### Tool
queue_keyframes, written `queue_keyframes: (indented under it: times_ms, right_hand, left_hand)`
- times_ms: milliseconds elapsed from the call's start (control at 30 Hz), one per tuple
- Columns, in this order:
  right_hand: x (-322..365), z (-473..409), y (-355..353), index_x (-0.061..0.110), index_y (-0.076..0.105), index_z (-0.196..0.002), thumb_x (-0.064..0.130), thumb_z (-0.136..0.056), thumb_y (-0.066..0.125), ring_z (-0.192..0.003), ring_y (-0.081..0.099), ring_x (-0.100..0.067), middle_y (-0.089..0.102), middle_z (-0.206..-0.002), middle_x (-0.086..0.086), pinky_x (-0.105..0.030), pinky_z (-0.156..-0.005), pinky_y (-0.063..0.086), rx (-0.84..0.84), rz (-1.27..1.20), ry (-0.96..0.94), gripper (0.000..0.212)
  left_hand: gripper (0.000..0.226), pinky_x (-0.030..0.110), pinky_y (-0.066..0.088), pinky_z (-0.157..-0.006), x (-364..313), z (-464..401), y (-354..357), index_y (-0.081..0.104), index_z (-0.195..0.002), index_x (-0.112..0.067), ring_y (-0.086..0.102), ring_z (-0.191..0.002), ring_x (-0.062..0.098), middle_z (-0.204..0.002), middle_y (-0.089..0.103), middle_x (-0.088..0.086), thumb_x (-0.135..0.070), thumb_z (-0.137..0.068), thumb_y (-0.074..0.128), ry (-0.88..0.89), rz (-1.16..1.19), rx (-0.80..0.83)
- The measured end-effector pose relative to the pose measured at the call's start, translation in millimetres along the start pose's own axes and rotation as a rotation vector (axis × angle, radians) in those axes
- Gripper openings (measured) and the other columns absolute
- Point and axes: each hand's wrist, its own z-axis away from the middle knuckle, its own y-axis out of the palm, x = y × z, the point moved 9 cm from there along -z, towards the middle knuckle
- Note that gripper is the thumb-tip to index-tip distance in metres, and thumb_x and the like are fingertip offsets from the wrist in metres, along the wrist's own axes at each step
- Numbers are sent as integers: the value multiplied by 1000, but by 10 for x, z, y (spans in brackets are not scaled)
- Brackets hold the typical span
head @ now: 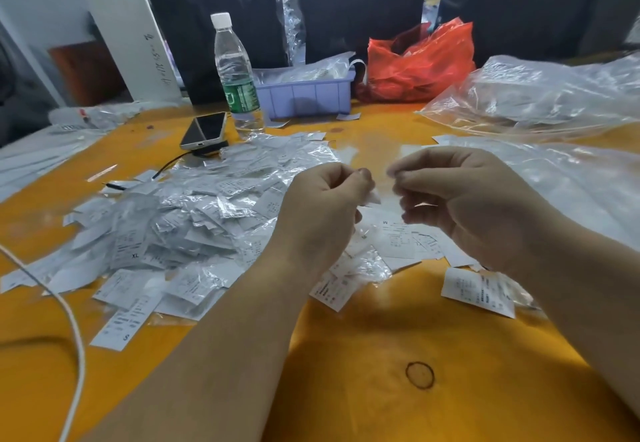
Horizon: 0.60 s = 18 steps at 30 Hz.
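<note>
Right now we hold both hands up over the desk [363, 355]. Left hand [325, 199] pinches a white label [373, 197], and right hand [460, 199] pinches what looks like a clear sleeve [393, 172]. They're close tog., prob. to slip the label in. Bagged pile [180, 220] lies to the left.

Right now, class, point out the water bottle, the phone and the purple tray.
water bottle [234, 69]: head view, clear body above the green label.
phone [205, 129]: head view, middle of the dark screen.
purple tray [304, 99]: head view, front wall.
</note>
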Motion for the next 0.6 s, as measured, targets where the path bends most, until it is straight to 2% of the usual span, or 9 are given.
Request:
queue_keyframes:
  times_ms: [133,233,300,367,467,533,600]
  right_hand:
    - [6,-32,-77,4,67,-78,-1,-89,59,-57,59,-15,62,-64,-6,-27,-54,53,-57,-73,-8,15]
    - [18,-40,-123,1,58,-71,-8,-85,57,-71,68,-21,65,-70,-10,-32,-61,58,-110,-143,-14,17]
    - [27,-38,-148,7,48,-66,-13,-76,62,-79,72,-26,66,-74,-14,-33,-61,59,-129,-208,-12,26]
    - [17,-41,-181,10,44,-65,-18,-73,61,-71,71,-25,66,-68,-12,-30,-55,57,-146,-243,-10,34]
    - [-9,-47,-230,12,46,-69,-26,-75,38,-46,50,-14,55,-54,-5,-24,-40,41,-177,-116,-1,39]
    - [-38,-48,-204,10,49,-71,-23,-71,27,-44,37,-15,46,-52,-4,-23,-39,29,-151,-92,15,40]
    - [-47,-35,-162,8,51,-73,-16,-64,26,-47,30,-15,41,-53,-3,-23,-41,24,-105,-110,30,36]
  left_hand:
    - [24,29,49,-59,6,-14,-45,70,-76,-18,57,-57,6,-72,66,-1,-26,-95,59,-19,29,-41]
    - [24,27,49,-58,11,-18,-72,70,-75,-19,57,-56,6,-69,64,-4,-25,-95,59,-22,33,-57]
    - [23,26,49,-58,7,-14,-75,71,-77,-17,57,-56,5,-69,64,-5,-25,-95,59,-22,30,-55]
    - [22,25,48,-58,-1,-10,-67,71,-80,-14,57,-56,4,-69,65,-5,-25,-95,59,-22,30,-49]
    - [23,25,48,-59,-14,-9,-52,70,-78,-13,57,-56,5,-68,65,-5,-25,-95,60,-19,30,-41]
    - [23,27,48,-60,-22,-5,-48,70,-77,-14,57,-57,6,-68,65,-4,-26,-95,61,-15,26,-38]
    - [23,27,48,-60,-31,2,-39,69,-77,-14,57,-58,6,-69,65,-3,-27,-94,62,-8,22,-32]
